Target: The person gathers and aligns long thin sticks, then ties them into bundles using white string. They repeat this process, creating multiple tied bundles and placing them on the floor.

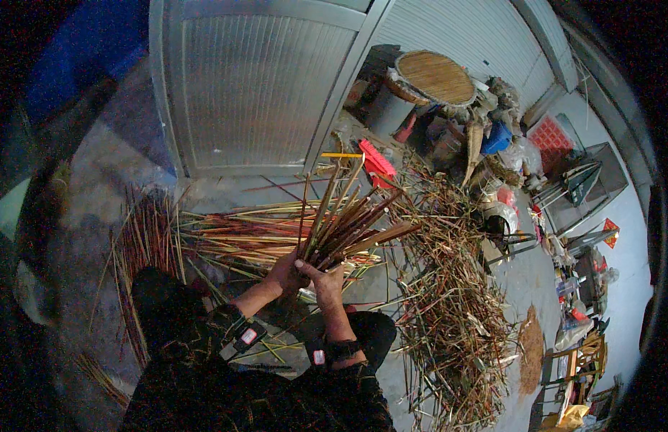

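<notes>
A bundle of cut dry plant stalks (347, 229) stands up from both my hands, its ends fanned out away from me. My left hand (288, 274) is closed around the lower part of the bundle. My right hand (326, 281) grips it from the other side, touching the left. Beyond and to the left of the hands, a layer of long reddish and yellow stalks (231, 232) lies across the floor. More reddish stalks (150, 232) lie beside my knee at the left. The lower ends of the held bundle are hidden.
A large heap of leafy stalk scraps (447, 302) covers the floor at the right. A pink-red brush (376, 161) lies near the metal door panel (264, 92). Behind are a round woven lid (435, 77), a blue container (496, 137) and bags. A wooden chair (574, 362) stands far right.
</notes>
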Tool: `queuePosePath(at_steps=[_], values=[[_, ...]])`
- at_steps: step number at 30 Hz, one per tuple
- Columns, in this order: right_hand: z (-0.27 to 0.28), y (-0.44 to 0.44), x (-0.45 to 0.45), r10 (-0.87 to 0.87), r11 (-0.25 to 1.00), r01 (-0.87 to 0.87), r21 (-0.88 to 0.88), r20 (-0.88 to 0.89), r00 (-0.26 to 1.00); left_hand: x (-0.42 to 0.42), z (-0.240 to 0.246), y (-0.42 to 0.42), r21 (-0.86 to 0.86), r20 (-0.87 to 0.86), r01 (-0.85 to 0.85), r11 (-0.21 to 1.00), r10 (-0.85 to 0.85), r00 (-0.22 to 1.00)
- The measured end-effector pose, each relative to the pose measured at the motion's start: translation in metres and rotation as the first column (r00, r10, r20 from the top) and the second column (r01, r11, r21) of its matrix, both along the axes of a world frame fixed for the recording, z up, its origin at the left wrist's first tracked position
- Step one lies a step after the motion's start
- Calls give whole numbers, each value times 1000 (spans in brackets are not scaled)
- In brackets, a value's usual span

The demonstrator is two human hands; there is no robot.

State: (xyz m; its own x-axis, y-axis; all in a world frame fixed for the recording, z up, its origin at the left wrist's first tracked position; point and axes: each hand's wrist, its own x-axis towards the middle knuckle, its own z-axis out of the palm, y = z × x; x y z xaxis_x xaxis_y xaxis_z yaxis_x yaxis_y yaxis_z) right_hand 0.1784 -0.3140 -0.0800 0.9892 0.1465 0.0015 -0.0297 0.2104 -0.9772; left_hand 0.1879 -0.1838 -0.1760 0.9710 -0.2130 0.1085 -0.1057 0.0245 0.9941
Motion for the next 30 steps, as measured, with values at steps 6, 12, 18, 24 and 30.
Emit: queuePosePath(at_steps=[6, 12, 18, 24, 30], values=[[-3, 4, 2, 30, 997, -26, -66, 54, 998, 5, -9, 5, 12, 103, 69, 998, -70, 992], [-13, 10, 9, -51, 981, 63, -183, 70, 996, 9, -6, 6, -22, 74, 66, 998, -64, 995], [-16, 12, 5, 112, 970, -108, -216, 10, 994, -11, 14, 18, -216, -42, 104, 971, -115, 992], [-20, 3, 8, 296, 905, -319, -281, -123, 947, -18, 32, 32, 256, 88, 37, 966, -61, 994], [-35, -8, 3, 356, 893, -352, -281, -41, 934, -15, 14, 36, 318, 169, -76, 945, 23, 985]])
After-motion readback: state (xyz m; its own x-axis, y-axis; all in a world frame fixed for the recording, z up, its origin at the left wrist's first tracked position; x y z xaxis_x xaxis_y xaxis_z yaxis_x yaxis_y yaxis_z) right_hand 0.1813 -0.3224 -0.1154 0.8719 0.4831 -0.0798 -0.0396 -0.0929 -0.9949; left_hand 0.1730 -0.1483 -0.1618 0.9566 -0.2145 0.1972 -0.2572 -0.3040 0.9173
